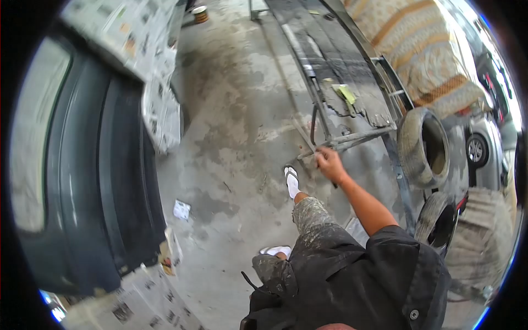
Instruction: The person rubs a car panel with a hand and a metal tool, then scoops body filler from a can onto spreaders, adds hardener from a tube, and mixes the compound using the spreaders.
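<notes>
- The concrete floor [231, 148] is blotched; if those patches are damp, the sandals [292, 172] could slip mid-stride;
- the dark vehicle panel [82, 154] lies well to the person's left, beside papered sections — a stumble that way could scuff it;
- the metal-framed surface [346, 59] stands ahead and to the right; its jutting near end could catch a shin or knuckles;
- a worn tyre [410, 146] near that end appears to stand on edge; knocked, it could roll;
- the right hand [329, 165] hangs close by, fingers curled; whether it pinches anything cannot be told — a loose grip could drop whatever is held; the left hand is out of view, its state unknown;
- the yellow-green item [346, 94] lies on the surface; a jolt could shift it.
</notes>
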Available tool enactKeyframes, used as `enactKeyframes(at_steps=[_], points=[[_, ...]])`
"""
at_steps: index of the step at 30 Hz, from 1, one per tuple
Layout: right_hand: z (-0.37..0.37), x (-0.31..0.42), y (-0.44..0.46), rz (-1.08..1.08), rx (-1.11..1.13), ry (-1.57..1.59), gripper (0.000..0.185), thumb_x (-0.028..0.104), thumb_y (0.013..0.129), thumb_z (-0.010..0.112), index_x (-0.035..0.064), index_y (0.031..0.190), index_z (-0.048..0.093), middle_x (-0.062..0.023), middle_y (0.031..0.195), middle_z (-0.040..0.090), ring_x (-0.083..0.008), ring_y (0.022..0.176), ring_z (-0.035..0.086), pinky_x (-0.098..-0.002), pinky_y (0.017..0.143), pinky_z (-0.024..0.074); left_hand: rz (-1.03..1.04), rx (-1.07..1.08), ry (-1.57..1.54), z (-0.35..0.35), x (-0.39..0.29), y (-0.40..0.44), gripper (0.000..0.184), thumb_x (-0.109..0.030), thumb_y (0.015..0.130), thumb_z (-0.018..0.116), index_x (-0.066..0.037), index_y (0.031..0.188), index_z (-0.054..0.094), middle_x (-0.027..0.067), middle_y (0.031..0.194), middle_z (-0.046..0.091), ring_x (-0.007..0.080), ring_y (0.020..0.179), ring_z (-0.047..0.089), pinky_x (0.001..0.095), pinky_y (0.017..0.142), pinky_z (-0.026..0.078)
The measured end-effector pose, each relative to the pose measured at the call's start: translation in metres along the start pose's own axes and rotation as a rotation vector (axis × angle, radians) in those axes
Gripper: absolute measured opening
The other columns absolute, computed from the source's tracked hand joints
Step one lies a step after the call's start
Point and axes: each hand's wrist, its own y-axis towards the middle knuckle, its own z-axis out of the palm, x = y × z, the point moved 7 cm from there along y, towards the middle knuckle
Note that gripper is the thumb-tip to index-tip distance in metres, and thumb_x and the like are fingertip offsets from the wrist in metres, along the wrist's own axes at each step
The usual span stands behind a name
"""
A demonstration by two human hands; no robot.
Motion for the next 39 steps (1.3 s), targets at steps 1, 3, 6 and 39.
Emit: enactKeyframes(at_steps=[1,3,6,39], points=[[-0.034,0.009,0.024,-0.064,-0.095,0.020,0.025,0.013,0.089,0.055,-0.0065,0.102,0.064,-0.0049,0.065,0.060,-0.0095,0.058,0.055,-0.0278,0.054,0.0444,-0.001,0.015,-0.019,-0.006,-0.024,-0.003,0.062,-0.046,0.093,0.054,0.002,0.131,0.049,0.0194,0.116,0.060,0.0348,0.109,0.057,0.0428,0.087,0.046],[-0.105,-0.014,0.084,-0.034,-0.322,-0.126,0.030,0.014,0.085,0.056,-0.0063,0.105,0.064,-0.0137,0.067,0.063,-0.0185,0.058,0.059,-0.0333,0.057,0.0472,0.003,0.036,-0.052,-0.017,-0.077,-0.002,0.059,-0.045,0.093,0.055,0.000,0.131,0.050,0.0169,0.114,0.061,0.0320,0.107,0.058,0.0417,0.085,0.047],[-0.202,-0.033,0.169,-0.063,-0.560,-0.331,0.032,0.017,0.081,0.055,-0.0039,0.103,0.064,-0.0249,0.077,0.064,-0.0369,0.070,0.063,-0.0434,0.066,0.0488,0.055,0.068,-0.109,-0.032,-0.169,0.001,0.055,-0.042,0.093,0.057,-0.002,0.130,0.052,0.0132,0.112,0.062,0.0277,0.105,0.059,0.0401,0.081,0.048],[-0.105,0.066,-0.040,0.265,-0.443,-0.209,0.055,0.020,0.084,0.056,0.0183,0.138,0.048,-0.0259,0.113,0.049,-0.0425,0.102,0.057,-0.0481,0.086,0.0483,0.343,1.001,0.217,0.186,-0.670,-0.184,0.051,-0.041,0.096,0.054,0.000,0.126,0.051,0.0192,0.132,0.052,0.0315,0.120,0.052,0.0454,0.103,0.039]])
